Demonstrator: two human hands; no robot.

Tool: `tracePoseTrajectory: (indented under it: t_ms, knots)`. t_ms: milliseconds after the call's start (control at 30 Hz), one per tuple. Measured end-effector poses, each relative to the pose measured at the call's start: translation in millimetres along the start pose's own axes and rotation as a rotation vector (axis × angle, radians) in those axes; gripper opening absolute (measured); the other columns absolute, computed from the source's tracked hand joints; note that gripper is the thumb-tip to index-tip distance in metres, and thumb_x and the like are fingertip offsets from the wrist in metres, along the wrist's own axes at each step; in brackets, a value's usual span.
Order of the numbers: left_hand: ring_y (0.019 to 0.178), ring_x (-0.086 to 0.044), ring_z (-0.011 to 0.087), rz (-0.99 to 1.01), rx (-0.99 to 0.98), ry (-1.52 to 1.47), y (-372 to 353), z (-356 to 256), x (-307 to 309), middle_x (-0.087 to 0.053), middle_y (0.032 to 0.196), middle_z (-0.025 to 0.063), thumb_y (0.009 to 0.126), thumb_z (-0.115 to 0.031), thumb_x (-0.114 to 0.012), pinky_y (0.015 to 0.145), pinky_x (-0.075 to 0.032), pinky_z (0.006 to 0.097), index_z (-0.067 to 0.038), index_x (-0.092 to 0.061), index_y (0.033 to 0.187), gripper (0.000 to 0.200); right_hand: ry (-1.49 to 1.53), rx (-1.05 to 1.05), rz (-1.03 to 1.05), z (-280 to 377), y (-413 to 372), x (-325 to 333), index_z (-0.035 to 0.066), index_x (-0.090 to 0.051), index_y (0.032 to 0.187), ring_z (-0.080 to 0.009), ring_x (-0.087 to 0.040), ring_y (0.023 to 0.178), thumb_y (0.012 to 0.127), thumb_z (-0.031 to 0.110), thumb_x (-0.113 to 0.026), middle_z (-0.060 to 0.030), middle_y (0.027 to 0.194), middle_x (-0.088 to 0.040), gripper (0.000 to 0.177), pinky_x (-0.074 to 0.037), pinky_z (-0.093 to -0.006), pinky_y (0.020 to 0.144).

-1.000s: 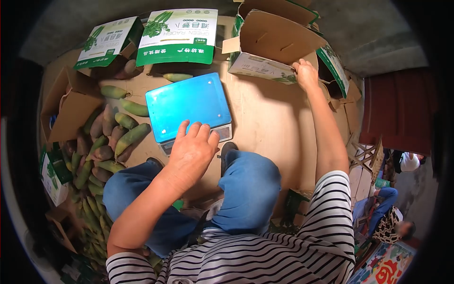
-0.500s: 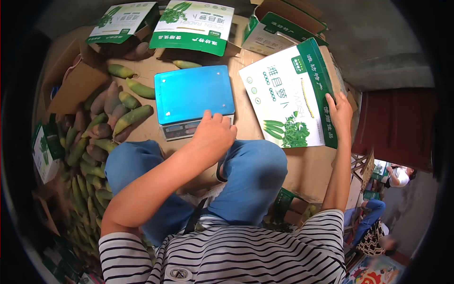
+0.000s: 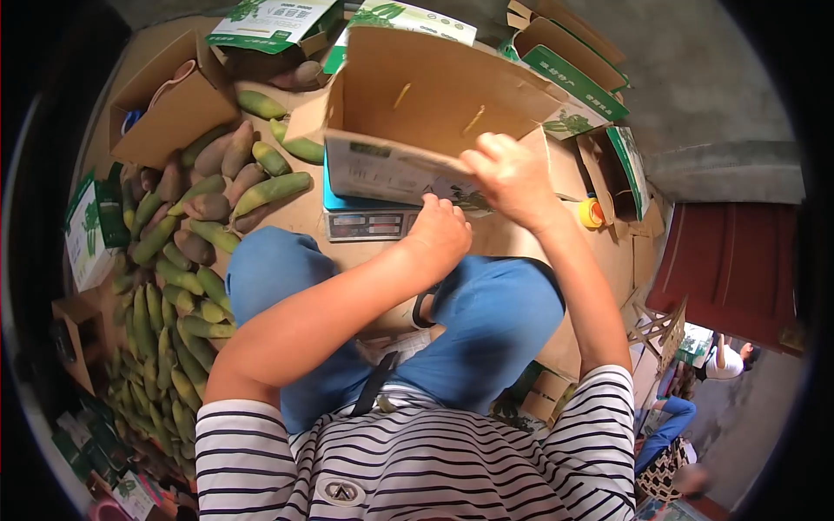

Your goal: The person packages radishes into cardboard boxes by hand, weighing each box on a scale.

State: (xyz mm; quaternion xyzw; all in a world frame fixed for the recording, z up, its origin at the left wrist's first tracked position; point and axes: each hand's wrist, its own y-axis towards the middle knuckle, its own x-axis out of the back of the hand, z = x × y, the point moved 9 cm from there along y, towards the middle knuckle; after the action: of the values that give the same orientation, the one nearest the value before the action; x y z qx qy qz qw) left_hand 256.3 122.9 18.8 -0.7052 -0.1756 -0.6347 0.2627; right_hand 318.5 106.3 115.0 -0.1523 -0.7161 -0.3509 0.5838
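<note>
An open, empty-looking cardboard box [image 3: 382, 161] rests tilted over the blue-topped scale [image 3: 369, 226], its brown inside facing up. My right hand [image 3: 512, 178] has its fingers wrapped over the box's near rim at the right. Close to the scale's front, my left hand [image 3: 441, 233] has its fingers curled against the lower edge of the box. Most of the scale's blue plate is hidden under the box, while its display panel shows.
Many green radishes [image 3: 274, 193] are piled at the left. Another open carton [image 3: 174, 104] stands at the upper left, and printed boxes [image 3: 274, 22] line the back. A small yellow and red item [image 3: 592, 214] lies at the right. Two people are in the right background.
The box has moved left from the right side onto the scale and turned so its open inside shows. My right hand moved with it; my left hand has shifted slightly right to the box.
</note>
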Motion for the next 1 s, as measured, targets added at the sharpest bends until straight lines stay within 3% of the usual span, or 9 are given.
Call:
tracePoseTrajectory:
  t_ms: [100,200,333,700,733,800,900,933,1000]
  knots:
    - [0.099,-0.062,0.0257,0.093,0.024,-0.062,1,-5,-8,-0.068,0.100,0.0119,0.083,-0.014,-0.058,0.081,-0.044,0.0385,-0.008,-0.072,0.098,0.022,-0.013,0.082,0.007,32,14,-12,0.010,-0.054,0.074,-0.0192,-0.056,0.072,0.069,0.014,-0.061,-0.0035,0.078,-0.049,0.009,-0.050,-0.0311,0.060]
    - [0.104,-0.062,0.0252,-0.120,-0.045,-0.128,0,-15,-7,-0.069,0.105,0.0127,0.083,-0.014,-0.058,0.083,-0.044,0.0379,-0.007,-0.073,0.103,0.026,0.025,0.145,0.043,50,9,-25,0.006,-0.059,0.087,-0.0215,-0.056,0.072,0.072,0.012,-0.062,-0.0059,0.080,-0.051,0.016,-0.051,-0.0328,0.063]
    - [0.109,-0.061,0.0273,0.137,0.008,-0.101,-5,-23,-10,-0.069,0.107,0.0125,0.085,-0.017,-0.059,0.092,-0.043,0.0464,-0.007,-0.073,0.106,0.027,0.011,0.210,0.034,56,9,-24,0.005,-0.061,0.093,-0.0202,-0.058,0.073,0.072,0.013,-0.061,-0.0047,0.078,-0.051,0.022,-0.051,-0.0307,0.062]
    - [0.104,-0.064,0.0272,0.375,-0.237,-0.272,-47,-72,40,-0.069,0.110,0.0113,0.077,-0.027,-0.073,0.085,-0.047,0.0491,-0.009,-0.072,0.106,0.034,0.156,-0.184,0.252,38,8,-36,0.011,-0.062,0.115,-0.0290,-0.059,0.101,0.068,-0.001,-0.067,-0.0082,0.104,-0.060,0.049,-0.049,-0.0399,0.086]
    - [0.102,-0.064,0.0241,0.317,-0.375,-0.388,-58,-84,59,-0.068,0.107,0.0094,0.079,-0.027,-0.071,0.078,-0.048,0.0418,-0.009,-0.073,0.098,0.027,0.167,-0.210,0.272,37,6,-41,0.011,-0.062,0.117,-0.0287,-0.059,0.102,0.068,-0.001,-0.067,-0.0079,0.106,-0.060,0.050,-0.049,-0.0400,0.087]
    - [0.100,-0.063,0.0249,-0.271,-0.374,-0.554,-66,-82,80,-0.066,0.102,0.0087,0.079,-0.029,-0.071,0.079,-0.047,0.0376,-0.008,-0.070,0.098,0.028,0.203,-0.259,0.297,30,7,-48,0.011,-0.063,0.118,-0.0308,-0.059,0.100,0.068,-0.003,-0.065,-0.0100,0.102,-0.062,0.051,-0.049,-0.0400,0.086]
    - [0.098,-0.061,0.0280,-0.587,-0.261,-0.879,-141,21,177,-0.064,0.098,0.0101,0.079,-0.029,-0.071,0.085,-0.046,0.0410,-0.007,-0.066,0.100,0.031,0.240,-0.284,0.291,28,15,-39,0.011,-0.064,0.114,-0.0319,-0.060,0.095,0.070,-0.004,-0.062,-0.0109,0.100,-0.063,0.047,-0.050,-0.0404,0.083]
    - [0.096,-0.062,0.0299,-0.895,-0.065,-0.730,-168,53,172,-0.065,0.101,0.0110,0.079,-0.025,-0.072,0.084,-0.049,0.0421,-0.005,-0.066,0.100,0.030,0.244,-0.288,0.299,27,18,-37,0.011,-0.065,0.113,-0.0321,-0.061,0.094,0.071,-0.005,-0.061,-0.0110,0.100,-0.063,0.045,-0.050,-0.0408,0.082]
    - [0.087,-0.066,0.0249,-0.901,0.326,-0.804,-196,133,120,-0.067,0.096,0.0107,0.084,-0.016,-0.071,0.075,-0.052,0.0329,-0.001,-0.064,0.103,0.025,0.206,-0.261,0.259,28,19,-38,0.008,-0.064,0.110,-0.0333,-0.062,0.092,0.073,-0.005,-0.059,-0.0121,0.097,-0.063,0.039,-0.050,-0.0403,0.078]
